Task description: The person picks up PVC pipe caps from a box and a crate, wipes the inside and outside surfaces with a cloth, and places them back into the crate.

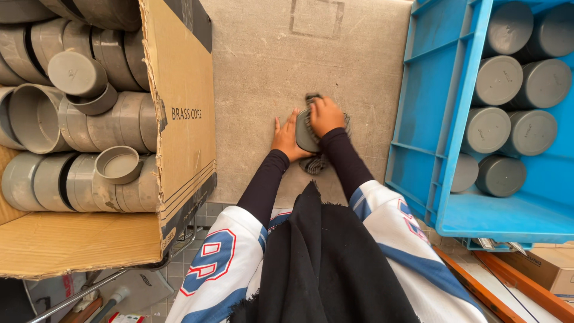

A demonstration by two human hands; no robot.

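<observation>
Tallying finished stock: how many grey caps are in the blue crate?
8 caps show in the blue crate: top pair, next, then, bottom. More may be hidden beyond the frame.

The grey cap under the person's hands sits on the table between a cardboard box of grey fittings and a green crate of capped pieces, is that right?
Not quite: the crate is blue, not green, as the head view shows. The rest holds: the grey cap lies on the table under the left hand and right hand, with the cardboard box opposite.

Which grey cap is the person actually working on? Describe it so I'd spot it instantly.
Between the cardboard box and the blue crate lies a bare grey tabletop. At its middle, both hands clasp one grey cap with a dark cloth, the only cap outside a container.
</observation>
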